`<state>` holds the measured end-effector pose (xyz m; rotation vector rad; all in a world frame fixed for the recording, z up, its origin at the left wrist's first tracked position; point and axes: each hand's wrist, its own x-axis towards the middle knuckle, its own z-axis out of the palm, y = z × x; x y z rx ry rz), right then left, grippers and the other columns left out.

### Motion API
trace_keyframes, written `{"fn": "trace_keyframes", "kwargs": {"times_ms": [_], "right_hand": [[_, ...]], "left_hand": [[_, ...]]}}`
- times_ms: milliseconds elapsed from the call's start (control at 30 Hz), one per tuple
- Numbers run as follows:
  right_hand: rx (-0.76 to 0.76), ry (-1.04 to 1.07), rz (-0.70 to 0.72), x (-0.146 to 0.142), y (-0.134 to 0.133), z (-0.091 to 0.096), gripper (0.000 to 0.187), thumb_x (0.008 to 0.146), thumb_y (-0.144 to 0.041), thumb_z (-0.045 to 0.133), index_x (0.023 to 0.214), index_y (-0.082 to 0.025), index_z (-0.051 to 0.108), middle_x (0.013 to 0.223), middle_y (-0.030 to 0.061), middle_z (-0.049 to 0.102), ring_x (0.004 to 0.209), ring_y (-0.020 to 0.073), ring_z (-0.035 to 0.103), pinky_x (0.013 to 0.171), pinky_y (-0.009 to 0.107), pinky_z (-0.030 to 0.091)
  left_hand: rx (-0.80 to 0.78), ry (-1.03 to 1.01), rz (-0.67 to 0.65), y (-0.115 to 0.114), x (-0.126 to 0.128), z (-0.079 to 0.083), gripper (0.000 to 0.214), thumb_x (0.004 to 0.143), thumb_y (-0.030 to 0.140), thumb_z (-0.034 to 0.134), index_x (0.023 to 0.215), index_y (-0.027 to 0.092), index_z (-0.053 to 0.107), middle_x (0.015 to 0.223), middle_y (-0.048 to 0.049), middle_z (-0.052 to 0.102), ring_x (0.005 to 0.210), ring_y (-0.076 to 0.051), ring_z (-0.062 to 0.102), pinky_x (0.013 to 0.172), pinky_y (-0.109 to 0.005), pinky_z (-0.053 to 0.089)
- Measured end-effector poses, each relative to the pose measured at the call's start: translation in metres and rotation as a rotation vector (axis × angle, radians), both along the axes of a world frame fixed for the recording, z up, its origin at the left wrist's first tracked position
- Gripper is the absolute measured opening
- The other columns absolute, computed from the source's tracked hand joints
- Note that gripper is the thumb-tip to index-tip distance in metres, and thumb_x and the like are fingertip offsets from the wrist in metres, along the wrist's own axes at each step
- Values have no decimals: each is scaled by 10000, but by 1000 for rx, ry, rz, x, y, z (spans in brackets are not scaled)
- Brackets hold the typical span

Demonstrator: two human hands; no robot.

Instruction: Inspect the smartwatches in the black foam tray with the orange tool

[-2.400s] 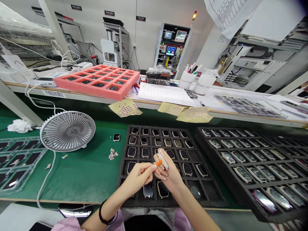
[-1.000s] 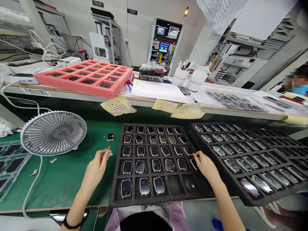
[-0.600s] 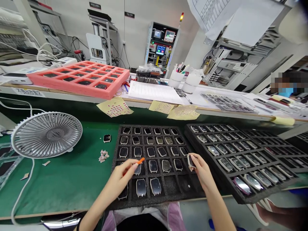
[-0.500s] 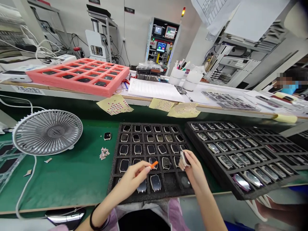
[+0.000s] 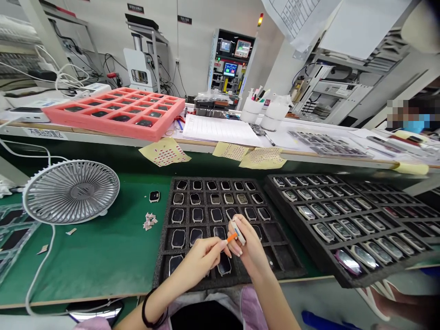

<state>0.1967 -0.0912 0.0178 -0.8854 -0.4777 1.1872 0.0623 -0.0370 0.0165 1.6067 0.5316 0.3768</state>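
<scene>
Between the fingers of my left hand (image 5: 206, 254) is a small orange stick (image 5: 232, 237), its tip touching the side of a watch case (image 5: 238, 232). My right hand (image 5: 250, 243) is closed around that watch case and holds it tilted on edge. Both hands are above a black foam tray (image 5: 161, 238) with rows of square watch cases in its compartments, such as one watch (image 5: 178, 239) at the left. Several compartments at the tray's right hold no watch, and one has a small white dot in it. My fingers hide part of the held case.
A second foam tray of watches (image 5: 302, 229) stands to the right. On the green mat lie a fan (image 5: 72, 192), a single watch (image 5: 154, 196) and paper scraps (image 5: 150, 221). The raised shelf carries a red foam tray (image 5: 151, 133) and white pen cups (image 5: 251, 110).
My right hand has brought the watch case left, toward the middle of the tray. My left hand has moved slightly right and down, and the orange stick now meets the case.
</scene>
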Motion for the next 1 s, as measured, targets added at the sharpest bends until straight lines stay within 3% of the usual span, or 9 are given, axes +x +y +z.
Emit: {"fn": "trace_keyframes", "kwargs": {"times_ms": [267, 433, 700, 1000], "right_hand": [[18, -37, -22, -4, 2, -2, 245, 818, -373, 648, 780, -209, 470, 474, -109, 417, 304, 25, 305, 322, 134, 249], [58, 271, 130, -12, 7, -6, 332, 764, -355, 697, 685, -199, 415, 475, -115, 388, 316, 6, 167, 316, 118, 213], [23, 405, 79, -16, 9, -15, 256, 749, -280, 713, 733, -193, 472, 507, -108, 401, 334, 12, 155, 305, 115, 206], [-14, 480, 11, -21, 8, -17, 245, 740, -235, 717, 692, -184, 483, 475, -109, 365, 347, 26, 207, 344, 129, 310]], "left_hand": [[-22, 7, -17, 5, -1, 2, 415, 893, 440, 382, 729, 130, 602, 421, 82, 340, 400, -70, 269, 444, -203, 241], [-70, -22, -19, 5, -1, -1, 426, 868, 491, 415, 661, 144, 551, 411, 77, 351, 388, -65, 261, 423, -201, 219], [-143, -55, 43, 1, -1, -11, 448, 851, 528, 437, 672, 137, 564, 392, 82, 356, 374, -58, 252, 425, -202, 216], [-174, -53, 37, 2, -1, -14, 468, 845, 543, 447, 697, 129, 606, 383, 84, 351, 361, -53, 234, 407, -197, 191]]}}
